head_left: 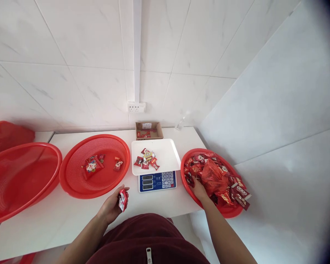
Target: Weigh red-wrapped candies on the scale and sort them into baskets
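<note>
My left hand (112, 205) is closed around a small red-and-white packet (123, 200), held above the table's front edge. To the right, my right hand (198, 187) reaches over the rim into a red basket (183, 160) full of wrapped sweets (195, 169). Its fingers are among dark red wrappers, partly hidden, so I cannot see whether they grip one. Between my hands stands a blue digital scale (157, 182) with a white tray (169, 156) on top. Several wrapped sweets (147, 158) lie in that tray.
Left of the scale, a red perforated basket (71, 179) holds a red packet (92, 165) and a few sweets. Another red basket (24, 183) is farther left, before a red bag (9, 135). Behind the tray are a cardboard box (149, 131) and a clear plastic item (179, 124).
</note>
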Available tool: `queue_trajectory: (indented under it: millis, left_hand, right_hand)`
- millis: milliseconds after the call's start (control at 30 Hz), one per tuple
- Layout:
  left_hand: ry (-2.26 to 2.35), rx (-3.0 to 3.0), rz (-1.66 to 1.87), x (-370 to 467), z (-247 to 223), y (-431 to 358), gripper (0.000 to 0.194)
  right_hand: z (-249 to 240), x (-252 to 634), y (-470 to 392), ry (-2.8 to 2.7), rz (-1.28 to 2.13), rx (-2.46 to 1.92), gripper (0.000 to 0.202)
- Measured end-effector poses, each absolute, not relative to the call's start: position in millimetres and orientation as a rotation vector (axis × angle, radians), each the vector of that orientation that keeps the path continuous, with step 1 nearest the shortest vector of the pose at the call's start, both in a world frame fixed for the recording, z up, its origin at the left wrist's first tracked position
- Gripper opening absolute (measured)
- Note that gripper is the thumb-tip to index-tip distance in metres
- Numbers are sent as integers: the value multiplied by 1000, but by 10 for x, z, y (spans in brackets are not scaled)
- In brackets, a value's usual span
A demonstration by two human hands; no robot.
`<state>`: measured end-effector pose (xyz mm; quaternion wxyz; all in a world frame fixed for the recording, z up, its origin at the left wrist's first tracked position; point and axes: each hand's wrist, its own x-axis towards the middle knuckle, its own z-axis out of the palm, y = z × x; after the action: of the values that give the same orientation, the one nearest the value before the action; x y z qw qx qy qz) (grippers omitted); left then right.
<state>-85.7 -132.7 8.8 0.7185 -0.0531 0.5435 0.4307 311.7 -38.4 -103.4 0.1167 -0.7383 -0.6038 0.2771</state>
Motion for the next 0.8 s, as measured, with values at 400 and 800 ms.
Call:
queue_trajectory:
  millis: [400,800]
  left_hand:
    - [1171,-1,900,-798,91,-1336,24]
    - [1036,639,792,-307,214,-1209,53]
  right_hand:
    - [-366,2612,-438,-1501,648,-1959,39]
    - [240,1501,-945,-1509,2002,-1254,64]
